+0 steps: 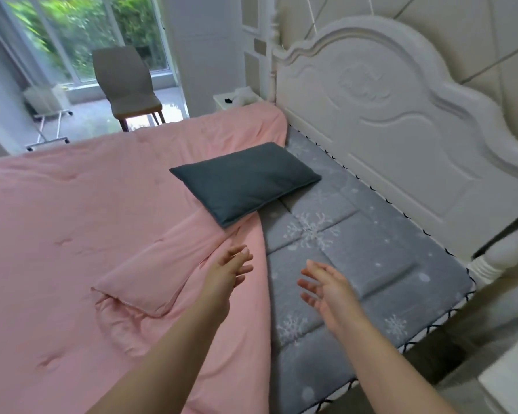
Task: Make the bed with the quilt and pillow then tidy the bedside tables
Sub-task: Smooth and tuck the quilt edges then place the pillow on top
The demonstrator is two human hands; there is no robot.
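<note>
The dark grey-blue rectangular fabric pillow (pixel 245 183) lies beyond both hands, well apart from them, resting partly on the pink quilted bedcover (pixel 72 234) and partly on the grey snowflake-patterned mattress pad (pixel 356 264). The quilt covers most of the bed, with one corner folded back on itself just left of the left forearm.

The left hand (pixel 228 274) reaches forward above the quilt's edge, its fingers straight and slightly spread, holding nothing. The right hand (pixel 326 286) reaches forward over the mattress pad, palm turned inward, fingers loosely extended, also empty. Whether either hand touches the bedding cannot be told. Both bare forearms stretch in from the lower edge of the view.

The mattress pad is bare along the strip beside the white carved wooden headboard (pixel 386 115). At the far side of the bed stands a white bedside table (pixel 222 100) with small items on it, too blurred to identify. Beyond it, a grey upholstered chair with wooden legs (pixel 126 85) stands before a large window (pixel 72 34) showing greenery.
</note>
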